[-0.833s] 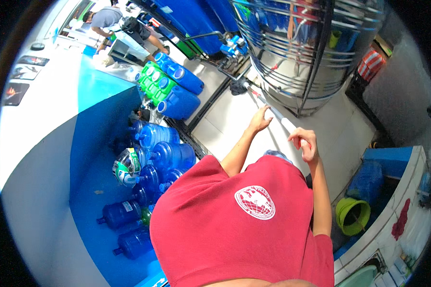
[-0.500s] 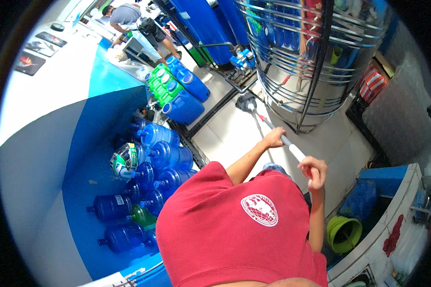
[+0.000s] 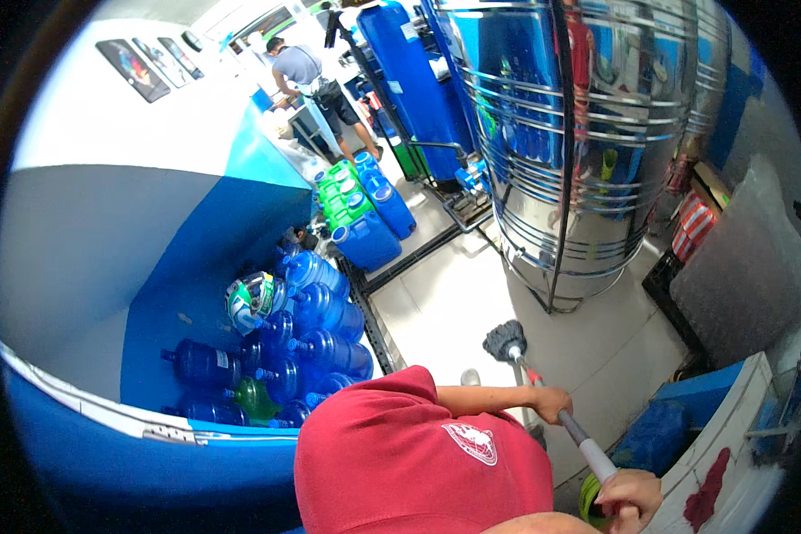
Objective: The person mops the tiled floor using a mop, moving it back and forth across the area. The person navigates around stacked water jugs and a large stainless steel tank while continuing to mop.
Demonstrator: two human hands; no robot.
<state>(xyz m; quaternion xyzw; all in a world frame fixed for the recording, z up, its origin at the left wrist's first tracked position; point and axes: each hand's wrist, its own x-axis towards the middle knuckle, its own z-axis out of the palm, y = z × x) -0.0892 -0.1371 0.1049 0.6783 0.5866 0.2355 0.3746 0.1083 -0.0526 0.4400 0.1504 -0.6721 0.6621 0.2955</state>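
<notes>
A mop with a grey string head rests on the pale tiled floor in front of the large steel tank. Its grey and white handle slants down toward the lower right. My left hand is wrapped round the shaft partway along, just below a red section. Farther up the handle, close to its end, my right hand is closed round it. The right forearm is mostly out of sight.
A ribbed steel tank stands ahead in a black frame. Blue water jugs crowd the left wall under a helmet. Blue and green containers stand beyond. A yellow-green bucket is at lower right. A person bends far back.
The mop head has come back from beside the tank's base, nearer to me. Both hands have moved down and to the right, still on the handle. The view has shifted too.
</notes>
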